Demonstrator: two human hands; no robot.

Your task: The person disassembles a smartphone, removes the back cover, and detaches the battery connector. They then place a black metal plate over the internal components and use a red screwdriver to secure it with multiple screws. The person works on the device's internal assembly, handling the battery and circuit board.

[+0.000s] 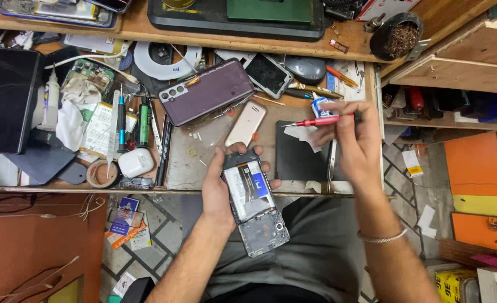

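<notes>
Opened smartphone (pixel 254 205), back cover off and battery exposed, is lying in the left hand (pixel 220 188), fingers wrapping its edges, above the lap at 6 o'clock of the workbench (pixel 248 191). The right hand (pixel 352 143) is pinching a red screwdriver (pixel 315 121) at 2 o'clock of the phone, tip clear. Judgement: unscrewing stage; the next move is calling for tip alignment on a screw.

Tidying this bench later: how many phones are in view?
5, maybe more hidden: opened phone in left hand; purple phone; cracked phone; beige keypad phone; black phone far left.

opened phone (pixel 254 205), back exposed, red screwdriver (pixel 315 121)
</notes>
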